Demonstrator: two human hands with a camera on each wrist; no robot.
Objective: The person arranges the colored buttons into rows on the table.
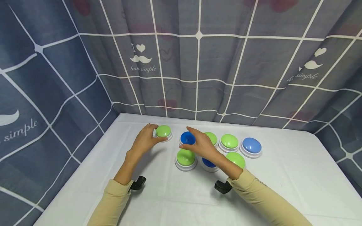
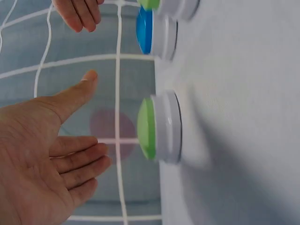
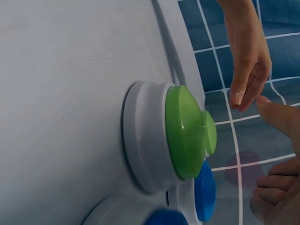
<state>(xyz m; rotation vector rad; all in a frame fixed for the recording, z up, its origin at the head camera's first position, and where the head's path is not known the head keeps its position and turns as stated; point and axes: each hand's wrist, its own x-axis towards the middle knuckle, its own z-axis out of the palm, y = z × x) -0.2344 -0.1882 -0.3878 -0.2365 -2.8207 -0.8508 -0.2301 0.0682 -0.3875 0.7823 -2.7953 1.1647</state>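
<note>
My left hand [image 1: 143, 139] hovers over the leftmost push button, which has a green dome [image 1: 163, 131] on a round white base. Its thumb and fingers are spread, and the left wrist view shows a gap between the palm [image 2: 33, 164] and that green button [image 2: 148, 129]. Over a blue push button [image 1: 188, 138] hangs my right hand [image 1: 204, 145], thumb and fingers apart, holding nothing. Just in front of that blue button stands a green one [image 1: 185, 157], seen large from the side in the right wrist view. The right hand and forearm partly cover some buttons beneath.
More buttons stand to the right: a green one [image 1: 229, 141], a lighter blue one [image 1: 252, 145], a half-hidden green one [image 1: 236, 159] and a dark blue one [image 1: 209, 163]. All sit on a white-covered table [image 1: 181, 201]. A grey checked curtain [image 1: 181, 56] encloses its back and sides.
</note>
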